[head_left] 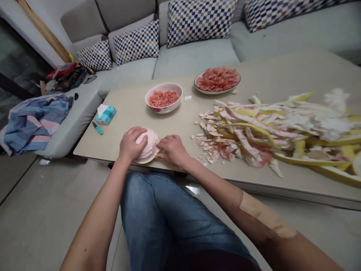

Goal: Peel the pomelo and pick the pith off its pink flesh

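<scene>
A pomelo [147, 149], its pale pink pith exposed, rests near the table's front edge. My left hand [131, 144] is closed around its left side, with the thumb lying over the top. On the opposite side, my right hand [173, 151] pinches a bit of yellowish pomelo peel at the lower right rim. The fruit's underside and some of my fingertips are hidden. Beyond it stands a white bowl [164, 110] holding pomelo flesh pieces [163, 98]. An oval plate [217, 91] farther back is heaped with more pink flesh [217, 78].
Pomelo peels and pith [254, 128] are piled across the table's right side, with crumbs around them. Left of my hands lie a small teal-handled knife [98, 128] and a tissue pack [105, 114]. A sofa [194, 56] with checkered cushions runs behind the table [126, 101].
</scene>
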